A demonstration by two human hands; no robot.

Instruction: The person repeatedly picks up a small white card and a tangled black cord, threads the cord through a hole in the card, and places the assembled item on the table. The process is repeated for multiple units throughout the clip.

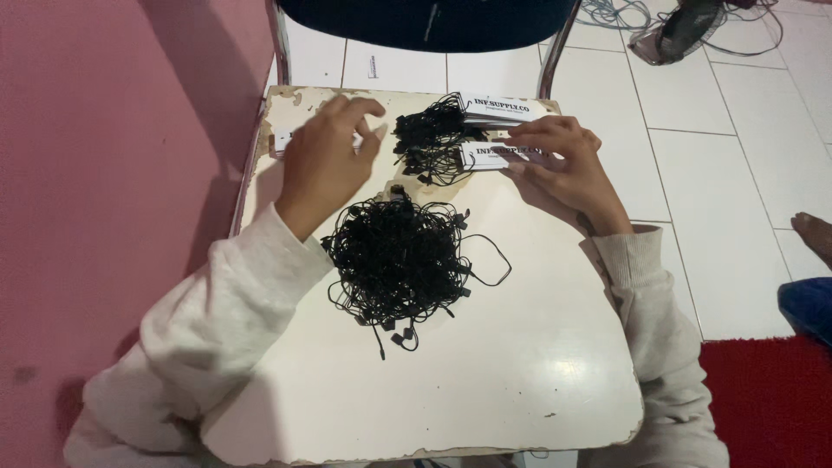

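Observation:
My left hand [329, 156] hovers over the far left of the small white table [485, 373], fingers curled on a white paper tag [283, 139] mostly hidden under it. My right hand [563, 165] rests on a stack of white printed tags [487, 156], fingertips pressing its right end. A second stack of tags [503, 108] lies just behind. Black looped strings [429, 143] hang from both stacks. A loose tangled pile of black strings [399, 260] sits in the table's middle, below both hands.
The table's paint is chipped along its far left edge [290, 97]. A dark chair with metal legs [433, 22] stands behind the table. A pink wall [113, 173] is left; white floor tiles, a fan [685, 30], cables and a red mat [771, 399] are right.

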